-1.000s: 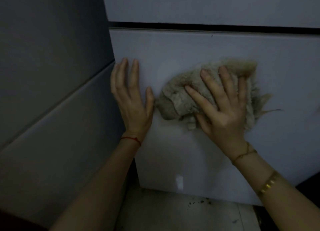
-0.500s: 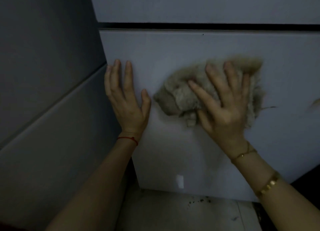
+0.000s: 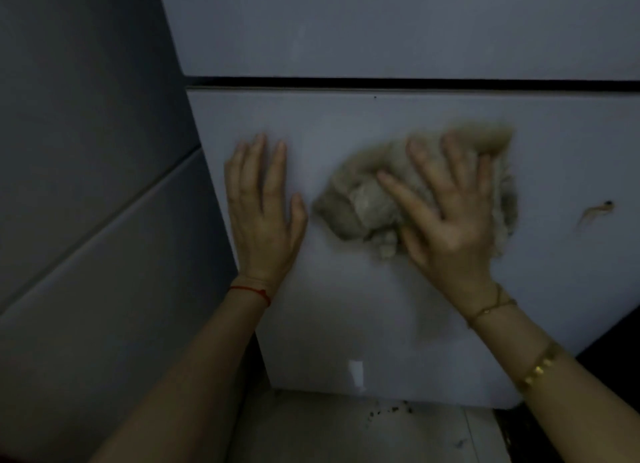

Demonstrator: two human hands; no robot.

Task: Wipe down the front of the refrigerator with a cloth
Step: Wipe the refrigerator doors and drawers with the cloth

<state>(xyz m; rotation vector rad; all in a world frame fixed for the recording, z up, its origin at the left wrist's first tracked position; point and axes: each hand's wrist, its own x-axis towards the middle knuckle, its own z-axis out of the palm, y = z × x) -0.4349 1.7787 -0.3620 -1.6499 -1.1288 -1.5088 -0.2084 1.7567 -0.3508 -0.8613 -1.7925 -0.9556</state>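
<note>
The white lower door of the refrigerator (image 3: 346, 317) fills the middle of the view, under a dark gap and the upper door (image 3: 381, 26). A fluffy beige cloth (image 3: 349, 206) is pressed flat against the lower door. My right hand (image 3: 446, 216) lies on the cloth with fingers spread, palm pushing it onto the door. My left hand (image 3: 263, 213) rests flat on the door just left of the cloth, fingers apart, holding nothing. A brownish smear (image 3: 595, 211) marks the door to the right of the cloth.
A grey wall or cabinet side (image 3: 86, 185) stands close on the left. Below the door lies a pale tiled floor (image 3: 346, 431) with dark crumbs near the door's bottom edge. A dark gap (image 3: 609, 355) shows at the lower right.
My right hand has slid the cloth a little to the right across the door. The brownish smear has come into view on the right. My left hand stays flat in the same spot.
</note>
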